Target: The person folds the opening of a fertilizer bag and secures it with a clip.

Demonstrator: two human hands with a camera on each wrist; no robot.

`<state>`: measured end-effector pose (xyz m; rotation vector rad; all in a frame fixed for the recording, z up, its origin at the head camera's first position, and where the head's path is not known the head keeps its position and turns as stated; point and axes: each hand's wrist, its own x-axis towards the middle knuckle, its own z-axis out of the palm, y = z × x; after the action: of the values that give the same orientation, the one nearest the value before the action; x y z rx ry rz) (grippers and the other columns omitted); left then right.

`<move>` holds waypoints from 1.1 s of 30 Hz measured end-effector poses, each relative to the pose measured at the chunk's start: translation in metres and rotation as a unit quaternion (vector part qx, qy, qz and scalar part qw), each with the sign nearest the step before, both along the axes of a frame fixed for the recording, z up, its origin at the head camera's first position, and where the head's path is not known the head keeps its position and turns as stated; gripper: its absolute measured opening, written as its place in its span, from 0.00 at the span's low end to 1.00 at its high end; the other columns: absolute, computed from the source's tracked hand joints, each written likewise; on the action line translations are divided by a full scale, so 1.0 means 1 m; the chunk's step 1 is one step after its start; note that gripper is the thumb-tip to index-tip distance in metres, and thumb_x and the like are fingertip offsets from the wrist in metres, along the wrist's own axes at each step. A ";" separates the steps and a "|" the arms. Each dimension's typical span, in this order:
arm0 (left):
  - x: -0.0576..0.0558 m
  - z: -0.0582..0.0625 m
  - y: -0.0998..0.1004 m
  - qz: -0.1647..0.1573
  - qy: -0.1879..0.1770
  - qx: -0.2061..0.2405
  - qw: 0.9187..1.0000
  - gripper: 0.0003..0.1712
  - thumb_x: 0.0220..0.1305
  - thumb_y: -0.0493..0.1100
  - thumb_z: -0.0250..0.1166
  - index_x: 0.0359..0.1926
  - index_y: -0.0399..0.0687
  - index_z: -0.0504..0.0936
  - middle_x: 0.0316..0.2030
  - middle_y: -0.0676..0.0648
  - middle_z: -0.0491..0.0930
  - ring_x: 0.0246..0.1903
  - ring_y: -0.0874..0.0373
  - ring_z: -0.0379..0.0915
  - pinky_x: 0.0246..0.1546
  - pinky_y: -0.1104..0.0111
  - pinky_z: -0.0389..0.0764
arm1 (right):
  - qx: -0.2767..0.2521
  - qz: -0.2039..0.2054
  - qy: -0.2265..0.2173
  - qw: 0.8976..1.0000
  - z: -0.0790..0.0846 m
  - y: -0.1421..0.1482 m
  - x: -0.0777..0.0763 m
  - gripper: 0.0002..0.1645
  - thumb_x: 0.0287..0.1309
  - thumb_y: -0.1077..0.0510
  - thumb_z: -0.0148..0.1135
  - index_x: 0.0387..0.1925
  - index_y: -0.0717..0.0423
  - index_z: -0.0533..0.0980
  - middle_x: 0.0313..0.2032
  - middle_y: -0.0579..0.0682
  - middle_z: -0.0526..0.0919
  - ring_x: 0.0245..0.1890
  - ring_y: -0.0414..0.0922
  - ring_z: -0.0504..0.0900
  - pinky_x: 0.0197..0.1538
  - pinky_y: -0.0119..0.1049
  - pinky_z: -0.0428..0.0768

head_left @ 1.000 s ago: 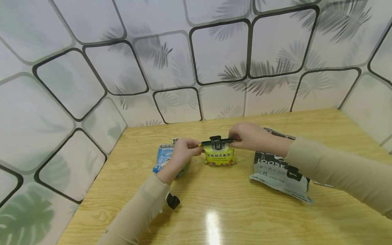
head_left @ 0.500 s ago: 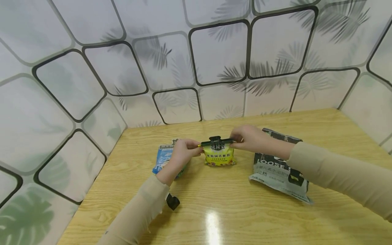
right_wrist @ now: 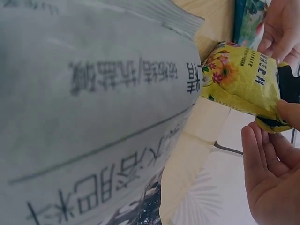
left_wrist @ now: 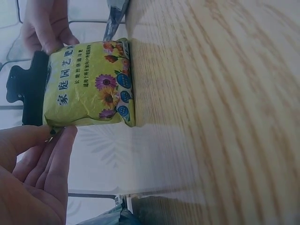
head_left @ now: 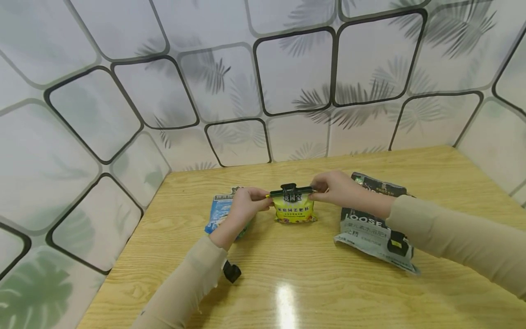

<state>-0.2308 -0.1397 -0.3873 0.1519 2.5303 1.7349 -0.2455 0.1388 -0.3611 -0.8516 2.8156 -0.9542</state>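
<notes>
toward the far middle of the wooden table [head_left: 308,297], holds one yellow packet [head_left: 295,212] upright. with the left hand [head_left: 248,202], pinches its top left corner, thumb and fingertips closed together on the film; with the right hand [head_left: 338,188], pinches the top right corner, thumb in front, other fingers gently bent behind. across the packet's top, one black clip [head_left: 289,188], straight-barred, with one flared grip. plump, pillow-shaped, in crinkled glossy film, printed with flowers along the bottom; cannot tell whether touching the wood or just above it.

to the left, partly hidden by the left hand, one blue packet [head_left: 219,212]. to the right, one large grey-and-black bag [head_left: 365,235], creased and lettered, partly behind the right sleeve [head_left: 448,233]. at near left, beside the left sleeve [head_left: 191,274], one small black object [head_left: 232,272], too unclear to name. underneath, pale, shiny wood grain; at the far side, one pale wall [head_left: 296,68] patterned with rounded squares and leaves.
</notes>
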 end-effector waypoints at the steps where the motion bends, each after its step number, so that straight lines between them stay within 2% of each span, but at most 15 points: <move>1: 0.000 0.000 0.000 0.000 -0.001 0.002 1.000 0.12 0.70 0.30 0.69 0.53 0.29 0.87 0.49 0.31 0.89 0.48 0.36 0.90 0.52 0.54 0.92 | -0.003 -0.002 -0.004 1.000 -0.001 0.000 0.000 0.12 0.67 0.57 0.74 0.46 0.61 0.86 0.41 0.55 0.92 0.41 0.49 0.90 0.49 0.49 0.91; 7: 0.000 -0.001 0.000 0.004 -0.003 0.009 1.000 0.12 0.70 0.29 0.69 0.52 0.30 0.88 0.48 0.31 0.90 0.48 0.36 0.90 0.52 0.54 0.92 | -0.020 -0.021 -0.022 0.999 -0.004 -0.002 0.002 0.17 0.67 0.57 0.73 0.50 0.65 0.86 0.45 0.61 0.92 0.45 0.55 0.91 0.53 0.53 0.90; 11: 0.001 0.000 0.001 0.003 -0.001 0.012 1.000 0.11 0.71 0.29 0.69 0.52 0.30 0.88 0.48 0.31 0.90 0.48 0.37 0.90 0.52 0.54 0.92 | -0.029 -0.028 -0.027 0.999 -0.005 -0.002 0.003 0.16 0.67 0.58 0.72 0.51 0.65 0.86 0.47 0.62 0.92 0.47 0.57 0.91 0.54 0.55 0.90; 17: 0.003 0.001 0.001 0.003 0.000 0.016 1.000 0.12 0.71 0.29 0.68 0.53 0.30 0.88 0.47 0.31 0.90 0.48 0.39 0.90 0.53 0.53 0.92 | -0.042 -0.034 -0.047 0.997 -0.004 -0.002 0.006 0.11 0.69 0.57 0.71 0.45 0.61 0.88 0.45 0.60 0.93 0.43 0.53 0.90 0.46 0.49 0.89; 22: 0.002 0.000 0.001 0.003 0.003 0.022 1.000 0.12 0.71 0.29 0.68 0.53 0.29 0.87 0.46 0.30 0.90 0.47 0.40 0.91 0.53 0.52 0.92 | -0.055 -0.048 -0.077 0.994 -0.005 -0.003 0.009 0.12 0.70 0.55 0.70 0.47 0.60 0.88 0.43 0.58 0.93 0.39 0.47 0.89 0.43 0.44 0.87; 27: 0.003 -0.001 0.001 0.003 0.004 0.024 1.000 0.12 0.71 0.30 0.68 0.53 0.29 0.87 0.47 0.30 0.90 0.46 0.42 0.91 0.53 0.53 0.92 | -0.066 -0.058 -0.099 0.991 -0.006 -0.002 0.010 0.16 0.70 0.53 0.71 0.50 0.60 0.88 0.46 0.58 0.92 0.41 0.46 0.89 0.47 0.45 0.87; 33: 0.003 -0.004 0.001 0.001 0.002 0.019 1.000 0.12 0.72 0.31 0.68 0.54 0.30 0.88 0.47 0.31 0.90 0.47 0.42 0.91 0.53 0.54 0.92 | -0.075 -0.070 -0.123 0.987 -0.006 -0.001 0.011 0.21 0.71 0.51 0.70 0.56 0.62 0.86 0.55 0.62 0.90 0.47 0.52 0.91 0.58 0.56 0.88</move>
<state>-0.2279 -0.1390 -0.3909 0.1547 2.5021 1.7865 -0.2349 0.1377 -0.3675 -0.5099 2.6460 -1.2115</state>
